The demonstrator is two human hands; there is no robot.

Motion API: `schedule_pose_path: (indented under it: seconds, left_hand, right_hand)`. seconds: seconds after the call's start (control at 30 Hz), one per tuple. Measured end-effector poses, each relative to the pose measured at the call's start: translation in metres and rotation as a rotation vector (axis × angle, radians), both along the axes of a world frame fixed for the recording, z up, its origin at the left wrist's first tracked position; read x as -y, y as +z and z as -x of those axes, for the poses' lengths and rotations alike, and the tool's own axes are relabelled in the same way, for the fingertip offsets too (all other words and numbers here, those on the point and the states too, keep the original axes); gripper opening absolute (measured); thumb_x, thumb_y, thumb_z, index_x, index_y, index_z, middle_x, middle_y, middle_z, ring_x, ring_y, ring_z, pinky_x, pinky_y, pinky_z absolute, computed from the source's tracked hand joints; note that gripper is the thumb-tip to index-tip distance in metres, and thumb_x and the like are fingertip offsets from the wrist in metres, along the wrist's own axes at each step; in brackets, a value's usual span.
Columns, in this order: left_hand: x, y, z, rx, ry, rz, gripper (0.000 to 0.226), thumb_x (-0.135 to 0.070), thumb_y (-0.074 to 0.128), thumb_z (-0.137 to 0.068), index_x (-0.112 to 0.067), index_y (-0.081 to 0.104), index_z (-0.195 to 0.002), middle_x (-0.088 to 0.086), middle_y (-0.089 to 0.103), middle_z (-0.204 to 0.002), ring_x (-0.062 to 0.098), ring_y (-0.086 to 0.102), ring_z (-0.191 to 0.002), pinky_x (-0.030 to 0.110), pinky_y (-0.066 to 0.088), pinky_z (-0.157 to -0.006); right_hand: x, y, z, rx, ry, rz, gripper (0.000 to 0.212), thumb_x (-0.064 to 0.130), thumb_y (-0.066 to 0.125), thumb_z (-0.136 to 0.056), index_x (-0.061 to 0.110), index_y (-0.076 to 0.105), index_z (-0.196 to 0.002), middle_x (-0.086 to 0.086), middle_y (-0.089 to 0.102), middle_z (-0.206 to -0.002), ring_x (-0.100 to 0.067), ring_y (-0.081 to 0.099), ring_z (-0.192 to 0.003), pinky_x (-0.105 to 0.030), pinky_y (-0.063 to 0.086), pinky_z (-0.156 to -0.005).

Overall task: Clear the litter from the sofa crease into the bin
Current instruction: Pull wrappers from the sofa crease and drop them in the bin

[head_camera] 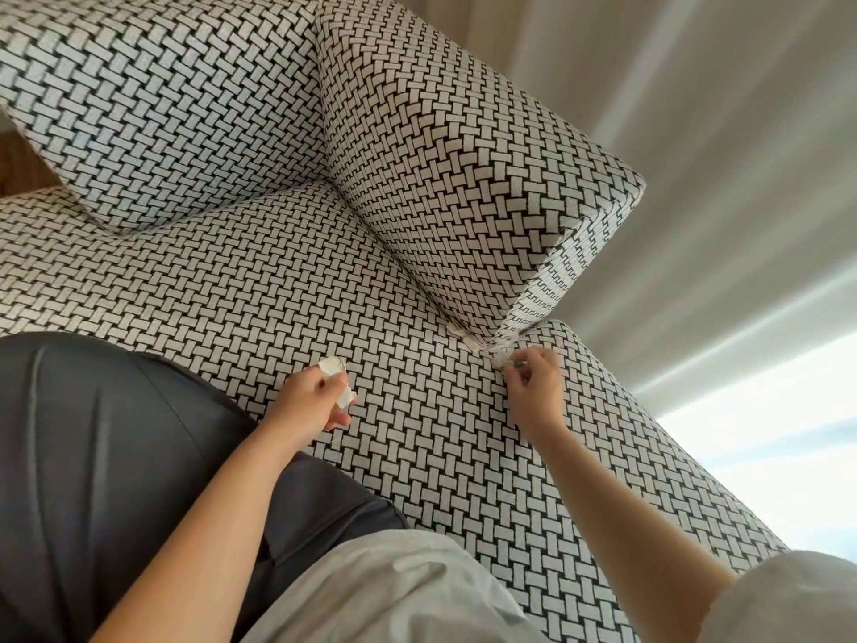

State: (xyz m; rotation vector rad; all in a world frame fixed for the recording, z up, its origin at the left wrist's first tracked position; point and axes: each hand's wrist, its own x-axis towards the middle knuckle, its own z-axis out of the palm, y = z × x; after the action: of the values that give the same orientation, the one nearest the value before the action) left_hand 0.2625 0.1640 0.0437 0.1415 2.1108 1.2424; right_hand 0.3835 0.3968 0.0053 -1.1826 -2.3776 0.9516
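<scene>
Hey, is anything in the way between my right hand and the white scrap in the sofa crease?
Nothing visible. The white scrap lies exposed at the corner of the cushion, just beside your right hand, which pinches a pale wad.

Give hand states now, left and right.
Left hand: closed on white paper scraps.
Right hand: pinching a small white scrap at the sofa crease.

White paper scraps (335, 369) sit bunched in the left hand (310, 401), above the seat. One pale scrap (468, 340) is wedged in the sofa crease (402, 267). At the crease's end, the right hand (533, 387) pinches a small crumpled wad (502, 358).
</scene>
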Motion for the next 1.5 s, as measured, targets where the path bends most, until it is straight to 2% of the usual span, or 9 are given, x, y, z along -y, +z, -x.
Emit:
schedule_pose_path:
  seconds: [0.23,0.7,0.8,0.97,1.1,1.2,1.33,1.4,1.5]
  left_hand:
    - [0.003,0.009,-0.003,0.011,0.045,-0.037,0.014,-0.022,0.041,-0.099,-0.016,0.052,-0.105,0.001,0.065,-0.089,0.012,0.061,-0.062,0.02,0.048,-0.058]
    - [0.114,0.108,0.06,-0.313,0.218,-0.061,0.018,-0.022,0.049,-0.096,-0.011,0.062,-0.097,0.001,0.064,-0.066,-0.001,0.05,-0.038,0.016,0.045,-0.044]
    - [0.16,0.125,0.077,-0.32,0.337,-0.052,0.015,-0.023,0.051,-0.095,-0.013,0.061,-0.096,0.002,0.062,-0.062,0.001,0.051,-0.036,0.018,0.046,-0.041]
    - [0.238,0.12,0.092,-0.244,0.531,-0.054,0.017,-0.021,0.05,-0.095,-0.009,0.062,-0.094,-0.003,0.062,-0.05,0.004,0.046,-0.033,0.017,0.039,-0.036]
    - [0.299,0.103,0.102,-0.129,0.723,-0.122,0.016,-0.019,0.05,-0.094,-0.012,0.063,-0.086,-0.003,0.066,-0.057,0.005,0.044,-0.035,0.018,0.038,-0.039]
    - [0.337,0.092,0.108,-0.089,0.839,-0.126,0.016,-0.018,0.048,-0.095,-0.01,0.062,-0.092,0.002,0.065,-0.067,0.006,0.044,-0.035,0.02,0.038,-0.04]
    - [0.384,0.067,0.121,0.008,0.99,-0.155,0.016,-0.014,0.043,-0.097,-0.006,0.058,-0.095,0.008,0.061,-0.073,0.006,0.044,-0.027,0.014,0.037,-0.035]
    - [0.407,0.049,0.126,0.041,1.041,-0.167,0.016,-0.011,0.044,-0.097,-0.007,0.055,-0.087,0.009,0.057,-0.069,0.005,0.044,-0.026,0.013,0.037,-0.034]
    - [0.436,0.017,0.136,0.073,1.083,-0.138,0.024,-0.007,0.046,-0.095,-0.007,0.051,-0.072,0.011,0.051,-0.064,0.006,0.043,-0.027,0.016,0.035,-0.037]
  right_hand:
    - [0.058,0.003,0.0,-0.163,0.115,0.217,0.004,0.012,0.054,-0.091,0.013,0.056,-0.088,0.006,0.051,-0.066,-0.005,0.04,-0.053,-0.01,0.034,-0.045]
    - [0.194,0.107,0.153,-0.356,0.573,0.52,0.004,0.01,0.058,-0.089,0.009,0.06,-0.086,-0.009,0.064,-0.078,-0.013,0.056,-0.067,-0.018,0.046,-0.062]
    - [0.235,0.123,0.183,-0.314,0.67,0.558,0.008,0.011,0.058,-0.089,0.015,0.058,-0.082,-0.003,0.065,-0.078,-0.008,0.06,-0.068,-0.01,0.048,-0.06]
    - [0.31,0.135,0.226,-0.234,0.834,0.595,0.01,0.008,0.061,-0.087,0.015,0.056,-0.081,-0.006,0.065,-0.073,-0.019,0.065,-0.07,-0.032,0.051,-0.072]
    - [0.376,0.131,0.259,-0.105,1.006,0.531,0.007,0.011,0.062,-0.087,0.014,0.057,-0.083,-0.015,0.066,-0.085,-0.015,0.066,-0.068,-0.03,0.051,-0.068]
    - [0.422,0.12,0.276,-0.037,1.07,0.532,0.015,0.01,0.064,-0.085,0.018,0.055,-0.077,-0.006,0.065,-0.074,-0.011,0.062,-0.061,-0.034,0.052,-0.066]
    - [0.478,0.092,0.299,0.082,1.118,0.526,0.01,0.009,0.066,-0.081,0.014,0.059,-0.077,-0.01,0.067,-0.078,-0.021,0.063,-0.074,-0.038,0.054,-0.077]
    - [0.501,0.075,0.31,0.132,1.154,0.496,0.006,0.009,0.066,-0.081,0.01,0.061,-0.084,-0.013,0.068,-0.083,-0.02,0.064,-0.076,-0.031,0.054,-0.075]
    - [0.53,0.052,0.326,0.201,1.212,0.427,0.009,0.01,0.064,-0.083,0.006,0.061,-0.091,-0.006,0.065,-0.081,-0.009,0.063,-0.063,-0.01,0.048,-0.053]
